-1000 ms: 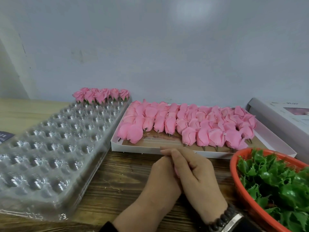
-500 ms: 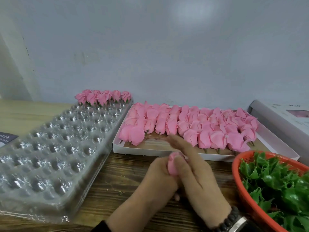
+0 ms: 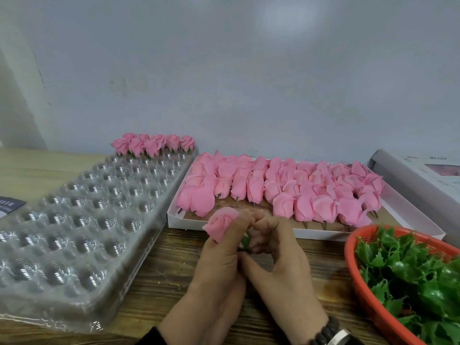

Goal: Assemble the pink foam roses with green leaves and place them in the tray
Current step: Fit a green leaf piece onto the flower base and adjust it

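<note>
My left hand (image 3: 219, 260) grips a pink foam rose (image 3: 220, 224) by its base, bloom tilted up and to the left. Against the rose's base my right hand (image 3: 278, 257) pinches a small green leaf piece (image 3: 245, 242), mostly hidden by fingers. Both hands meet over the wooden table, just in front of the white box. The clear plastic tray (image 3: 74, 220) with round cells lies to the left; several finished roses (image 3: 154, 144) stand in its far row.
A white shallow box (image 3: 410, 215) holds several loose pink rose heads (image 3: 286, 185) behind my hands. An orange basket (image 3: 361, 290) of green leaves (image 3: 418, 275) sits at the right. A white carton (image 3: 423, 175) lies far right, a dark card (image 3: 10, 205) far left.
My hands, pressed together around the rose a second ago, have parted. The rose now shows above my left fingers, and a green leaf appears at its base.
</note>
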Available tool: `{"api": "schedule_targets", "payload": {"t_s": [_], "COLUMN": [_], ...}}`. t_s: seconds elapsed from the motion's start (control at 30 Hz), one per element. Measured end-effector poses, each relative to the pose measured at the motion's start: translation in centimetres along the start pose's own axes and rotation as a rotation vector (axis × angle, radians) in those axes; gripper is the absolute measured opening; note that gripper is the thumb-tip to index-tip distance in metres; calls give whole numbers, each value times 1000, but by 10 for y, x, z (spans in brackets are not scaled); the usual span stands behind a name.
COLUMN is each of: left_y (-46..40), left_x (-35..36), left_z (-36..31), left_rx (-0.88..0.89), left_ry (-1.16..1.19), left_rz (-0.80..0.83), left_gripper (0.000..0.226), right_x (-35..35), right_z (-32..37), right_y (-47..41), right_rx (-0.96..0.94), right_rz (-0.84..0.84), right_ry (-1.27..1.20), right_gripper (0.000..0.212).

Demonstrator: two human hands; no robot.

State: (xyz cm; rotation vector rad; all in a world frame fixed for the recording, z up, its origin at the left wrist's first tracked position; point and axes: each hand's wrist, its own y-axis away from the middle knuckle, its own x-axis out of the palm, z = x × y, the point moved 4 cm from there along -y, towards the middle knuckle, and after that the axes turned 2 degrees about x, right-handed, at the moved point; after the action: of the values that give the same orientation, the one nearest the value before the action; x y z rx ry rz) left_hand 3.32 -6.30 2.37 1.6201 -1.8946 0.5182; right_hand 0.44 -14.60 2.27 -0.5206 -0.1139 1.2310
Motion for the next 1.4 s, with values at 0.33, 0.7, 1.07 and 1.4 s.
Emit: {"api": "schedule_targets", "payload": {"t_s": [0.33, 0.7, 1.07, 1.4], "left_y": [9, -5, -13, -10], "left_x": [4, -9, -18, -12], "left_z": [15, 0, -9, -12], "left_rx": [-146, -102, 27, 121], "left_ry": [76, -252, -460, -396], "left_rz": [44, 285, 241, 239], "left_gripper": [41, 36, 33, 5], "right_x": [0, -13, -9, -8], "right_z": [11, 8, 3, 1], "right_y": [2, -7, -7, -7], "right_rx": [-88, 163, 201, 182], "right_rz": [20, -34, 66, -22], "right_ry": [143, -310, -415, -307], "right_gripper": [23, 19, 10, 28]}}
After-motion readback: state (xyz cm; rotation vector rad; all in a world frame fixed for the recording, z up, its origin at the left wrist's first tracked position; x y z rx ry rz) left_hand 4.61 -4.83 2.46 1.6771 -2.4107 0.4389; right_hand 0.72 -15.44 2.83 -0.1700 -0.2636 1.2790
